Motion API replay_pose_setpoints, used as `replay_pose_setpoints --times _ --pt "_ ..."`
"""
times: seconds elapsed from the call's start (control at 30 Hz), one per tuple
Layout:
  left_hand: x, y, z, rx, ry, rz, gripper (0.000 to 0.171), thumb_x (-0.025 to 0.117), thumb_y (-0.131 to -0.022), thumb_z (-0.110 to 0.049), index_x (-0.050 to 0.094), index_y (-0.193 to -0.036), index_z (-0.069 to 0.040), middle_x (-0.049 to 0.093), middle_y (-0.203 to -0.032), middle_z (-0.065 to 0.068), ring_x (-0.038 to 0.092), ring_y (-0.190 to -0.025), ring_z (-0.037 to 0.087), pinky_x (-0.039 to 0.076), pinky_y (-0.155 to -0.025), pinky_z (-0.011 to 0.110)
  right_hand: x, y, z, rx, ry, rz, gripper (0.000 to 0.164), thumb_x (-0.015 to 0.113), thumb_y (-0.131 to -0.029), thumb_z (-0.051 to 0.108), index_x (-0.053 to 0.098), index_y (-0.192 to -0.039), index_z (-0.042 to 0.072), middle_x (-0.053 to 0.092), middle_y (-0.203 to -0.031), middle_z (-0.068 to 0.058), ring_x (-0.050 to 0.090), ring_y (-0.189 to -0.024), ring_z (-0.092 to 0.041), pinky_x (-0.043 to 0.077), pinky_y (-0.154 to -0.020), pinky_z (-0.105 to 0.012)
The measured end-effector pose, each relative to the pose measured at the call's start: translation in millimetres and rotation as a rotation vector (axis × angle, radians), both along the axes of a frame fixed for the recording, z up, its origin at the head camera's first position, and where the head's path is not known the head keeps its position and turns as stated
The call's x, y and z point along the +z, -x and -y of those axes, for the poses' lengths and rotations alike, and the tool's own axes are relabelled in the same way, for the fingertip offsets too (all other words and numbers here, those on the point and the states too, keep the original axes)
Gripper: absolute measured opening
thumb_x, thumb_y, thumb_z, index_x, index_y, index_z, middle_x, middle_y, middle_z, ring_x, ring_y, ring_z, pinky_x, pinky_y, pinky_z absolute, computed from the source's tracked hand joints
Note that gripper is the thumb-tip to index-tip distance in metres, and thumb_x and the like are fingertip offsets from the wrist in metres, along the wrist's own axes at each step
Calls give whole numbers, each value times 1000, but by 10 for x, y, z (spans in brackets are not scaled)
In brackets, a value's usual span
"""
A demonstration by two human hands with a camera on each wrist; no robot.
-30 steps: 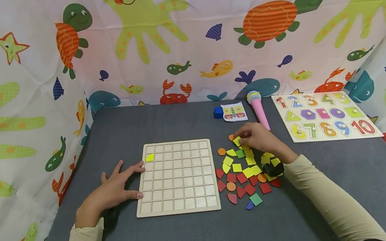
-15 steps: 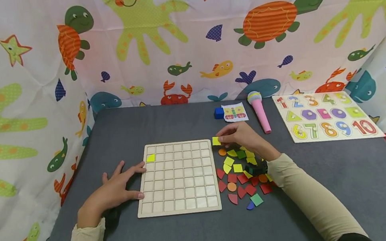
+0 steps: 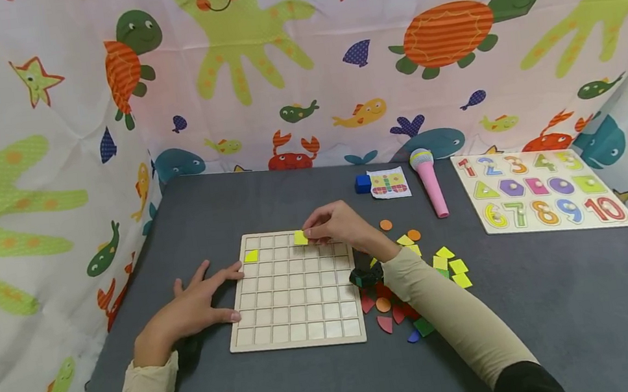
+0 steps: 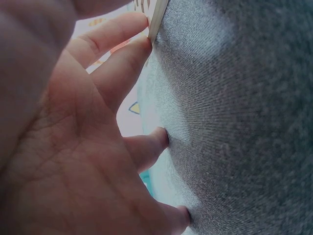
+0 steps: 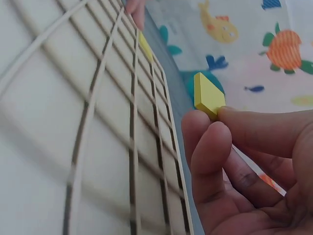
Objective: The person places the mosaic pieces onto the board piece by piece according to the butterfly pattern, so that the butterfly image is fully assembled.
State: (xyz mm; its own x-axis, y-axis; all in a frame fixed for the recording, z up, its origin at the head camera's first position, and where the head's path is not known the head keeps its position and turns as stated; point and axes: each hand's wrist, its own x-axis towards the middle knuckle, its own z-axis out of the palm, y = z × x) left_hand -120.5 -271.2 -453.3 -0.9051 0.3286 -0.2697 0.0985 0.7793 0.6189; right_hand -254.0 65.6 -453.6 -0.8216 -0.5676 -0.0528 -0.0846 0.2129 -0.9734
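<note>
A wooden grid board [image 3: 297, 296] lies flat on the grey table, with one yellow square tile [image 3: 251, 256] set in a cell near its upper left corner. My left hand [image 3: 189, 309] rests at the board's left edge, fingers spread and fairly straight; in the left wrist view, fingertips [image 4: 146, 41] touch the board's side and others touch the cloth. Above the board's upper part, my right hand [image 3: 338, 226] pinches a second yellow square tile [image 3: 300, 238]. The right wrist view shows this yellow tile [image 5: 208, 95] between thumb and fingers, raised off the board.
Right of the board lie loose yellow, red, green, orange and blue pieces, partly hidden by my right forearm; one is an orange disc [image 3: 385, 225]. Behind stand a blue cube [image 3: 362, 184], a butterfly pattern card [image 3: 389, 184], a pink toy microphone [image 3: 430, 185] and a number puzzle board [image 3: 543, 191].
My right hand has carried the yellow tile leftward from the loose pieces to above the grid board. The left hand has stayed at the board's edge, and the head view has shifted slightly.
</note>
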Motion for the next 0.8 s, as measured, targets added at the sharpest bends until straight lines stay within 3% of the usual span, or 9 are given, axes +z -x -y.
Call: replay_pose_setpoints --times 0.2,0.4,0.63,0.8 --pt "-2 14 -2 -3 23 -1 81 91 -87 -37 54 -156 -20 30 -174 15 -4 -159 55 -13 -107 87 -3 -34 342 6 10 36 9 76 -100 4 80 -104 -3 78 -91 -21 75 -82 -37 63 -72 -36" --pt "-10 15 2 -3 32 2 81 90 -87 -39 54 -156 -19 30 -174 15 -4 -159 56 -12 -107 88 -19 -57 593 5 -86 -3 8 78 -99 6 81 -100 -1 78 -86 -16 76 -75 -28 59 -63 -28" --pt "-22 15 12 -3 30 0 82 90 -87 -40 53 -157 -19 31 -173 16 -4 -159 55 -12 -107 88 -18 -96 782 -9 -212 -165 5 80 -97 8 81 -95 4 76 -79 -6 69 -66 -19 54 -58 -27" --pt "-22 15 16 -2 28 0 82 90 -87 -40 53 -157 -20 30 -174 16 -4 -159 55 -12 -107 88 -21 -116 855 -17 -307 -318 5 81 -95 9 81 -90 8 73 -78 2 63 -72 -13 49 -68 -27"
